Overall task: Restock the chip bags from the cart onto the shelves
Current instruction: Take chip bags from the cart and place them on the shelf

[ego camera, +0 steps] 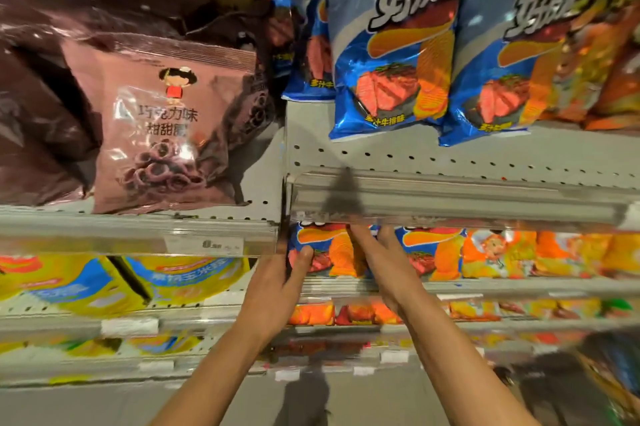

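Left hand (281, 282) grips blue chip bag (323, 254); right hand (379, 261) grip unclear, fingertips hidden.

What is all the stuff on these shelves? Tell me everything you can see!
Blue steak chip bags: at least three, blue and orange, upper right shelf.
Pink ring snack bag: one, pink, upper left shelf, upright.
Dark brown bags: several, behind and beside the pink one.
Orange bags: a few, far right.
Small blue chip bag: one, shelf below, between both hands.
Yellow bags: several, lower left shelf.
Price tag: one, white, shelf edge.
Left hand: grips the small bag's left side.
Right hand: fingers straight against the bag.
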`<state>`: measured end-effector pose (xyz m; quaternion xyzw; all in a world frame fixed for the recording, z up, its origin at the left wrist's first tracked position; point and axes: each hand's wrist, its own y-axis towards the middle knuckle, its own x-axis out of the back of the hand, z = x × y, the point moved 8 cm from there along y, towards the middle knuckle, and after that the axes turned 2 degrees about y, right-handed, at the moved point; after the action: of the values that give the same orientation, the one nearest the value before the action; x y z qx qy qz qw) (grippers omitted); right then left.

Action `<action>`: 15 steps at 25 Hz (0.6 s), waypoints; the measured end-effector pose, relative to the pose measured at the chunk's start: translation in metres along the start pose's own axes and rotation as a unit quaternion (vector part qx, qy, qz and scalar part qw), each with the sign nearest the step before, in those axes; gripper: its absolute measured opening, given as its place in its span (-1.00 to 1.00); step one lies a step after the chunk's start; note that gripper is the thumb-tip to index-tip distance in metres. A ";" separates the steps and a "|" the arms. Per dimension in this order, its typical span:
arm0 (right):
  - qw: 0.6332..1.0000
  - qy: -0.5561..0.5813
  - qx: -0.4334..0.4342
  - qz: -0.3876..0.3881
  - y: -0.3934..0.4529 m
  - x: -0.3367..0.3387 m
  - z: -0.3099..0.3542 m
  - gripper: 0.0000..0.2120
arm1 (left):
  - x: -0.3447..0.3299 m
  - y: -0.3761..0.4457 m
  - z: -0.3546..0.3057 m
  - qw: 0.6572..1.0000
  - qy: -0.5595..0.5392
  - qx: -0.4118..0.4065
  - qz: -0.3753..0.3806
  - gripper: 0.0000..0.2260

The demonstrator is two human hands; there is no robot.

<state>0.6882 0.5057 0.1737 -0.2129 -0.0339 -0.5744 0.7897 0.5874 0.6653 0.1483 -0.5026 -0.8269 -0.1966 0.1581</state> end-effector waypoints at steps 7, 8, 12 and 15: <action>0.996 -0.015 0.072 -0.040 -0.011 -0.002 0.015 -0.52 | 0.004 -0.004 -0.013 0.999 -0.037 0.028 0.019 -0.91; 0.992 -0.010 0.120 -0.049 -0.021 0.003 0.021 -0.54 | 0.005 -0.010 -0.014 0.999 -0.045 0.030 0.003 -0.77; 0.977 0.003 0.208 -0.034 -0.061 0.034 0.021 -0.45 | -0.006 -0.052 -0.045 0.994 0.046 -0.053 -0.085 -0.40; 0.975 0.038 0.207 -0.071 -0.081 0.096 0.000 -0.35 | -0.062 -0.074 -0.095 0.978 0.079 -0.186 -0.052 -0.38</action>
<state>0.6459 0.3997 0.2264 -0.0203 -0.1369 -0.6173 0.7744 0.5553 0.5411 0.1905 -0.4623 -0.7861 -0.3935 0.1161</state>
